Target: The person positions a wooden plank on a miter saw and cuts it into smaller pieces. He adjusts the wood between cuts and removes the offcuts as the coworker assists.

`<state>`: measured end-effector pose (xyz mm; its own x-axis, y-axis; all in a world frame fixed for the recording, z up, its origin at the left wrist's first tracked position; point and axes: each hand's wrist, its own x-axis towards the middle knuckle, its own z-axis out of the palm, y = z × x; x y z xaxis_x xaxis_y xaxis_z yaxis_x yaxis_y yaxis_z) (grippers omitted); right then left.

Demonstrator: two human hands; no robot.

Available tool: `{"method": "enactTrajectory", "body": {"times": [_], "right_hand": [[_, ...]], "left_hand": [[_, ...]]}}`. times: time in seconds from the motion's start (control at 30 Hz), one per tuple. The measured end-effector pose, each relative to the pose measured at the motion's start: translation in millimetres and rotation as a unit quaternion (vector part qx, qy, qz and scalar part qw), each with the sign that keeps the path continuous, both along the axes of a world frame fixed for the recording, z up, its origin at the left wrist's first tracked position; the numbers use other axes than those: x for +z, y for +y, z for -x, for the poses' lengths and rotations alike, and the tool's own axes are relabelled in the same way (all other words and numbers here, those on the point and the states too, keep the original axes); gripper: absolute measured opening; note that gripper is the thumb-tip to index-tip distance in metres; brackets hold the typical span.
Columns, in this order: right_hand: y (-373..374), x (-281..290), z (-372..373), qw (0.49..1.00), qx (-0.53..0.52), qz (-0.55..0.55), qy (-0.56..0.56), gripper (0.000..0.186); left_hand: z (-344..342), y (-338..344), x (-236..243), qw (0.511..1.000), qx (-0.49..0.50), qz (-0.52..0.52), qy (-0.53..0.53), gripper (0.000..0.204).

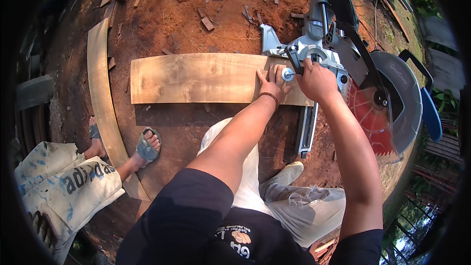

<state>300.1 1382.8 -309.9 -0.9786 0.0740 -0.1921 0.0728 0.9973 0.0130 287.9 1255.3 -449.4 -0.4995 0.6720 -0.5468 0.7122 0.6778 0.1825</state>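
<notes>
Setup step, looks like: left hand [273, 82] flat, grip released, pinning the wide pale wooden plank [196, 78] at frame centre, right hand [314, 79] clenched on the grey mitre saw's [333, 54] knob [288, 74]; next move probably needs fingers clear of the blade.

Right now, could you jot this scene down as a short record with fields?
Place: outdoors, red dirt ground with wood scraps
Left hand: flat on wide wooden board
Right hand: closed on a knob of the mitre saw
Saw blade: red, raised beside board
Nearby: another person's sandalled foot, curved plank
</notes>
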Motion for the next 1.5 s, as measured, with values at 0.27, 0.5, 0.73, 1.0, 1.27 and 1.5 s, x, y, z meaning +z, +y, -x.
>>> {"method": "enactTrajectory", "body": {"times": [0.27,0.5,0.73,1.0,1.27,1.5], "right_hand": [[-5.6,-10.2,-3.0,0.991,-0.12,0.051,-0.014,0.037],[-19.5,1.7,12.5,0.996,-0.007,-0.077,-0.039,0.033],[-15.0,-9.7,6.2,0.996,-0.087,0.025,-0.019,0.039],[-17.8,0.3,4.4,0.977,-0.182,0.091,-0.066,0.052],[-19.5,-5.9,2.6,0.984,-0.173,0.04,-0.015,0.039],[-23.0,-15.6,-7.8,0.983,-0.169,0.065,-0.017,0.047]], "left_hand": [[1.7,0.0,4.4,1.0,0.004,-0.006,-0.012,0.053],[1.1,-2.7,3.0,1.0,-0.01,0.001,-0.016,0.058],[6.3,1.6,3.0,1.0,-0.008,0.015,-0.025,0.064],[2.7,1.8,-0.1,1.0,-0.018,0.018,0.007,0.063],[1.9,-0.9,6.6,1.0,-0.014,0.006,-0.007,0.07],[1.3,3.3,-5.4,1.0,-0.011,0.004,-0.001,0.07]]}}
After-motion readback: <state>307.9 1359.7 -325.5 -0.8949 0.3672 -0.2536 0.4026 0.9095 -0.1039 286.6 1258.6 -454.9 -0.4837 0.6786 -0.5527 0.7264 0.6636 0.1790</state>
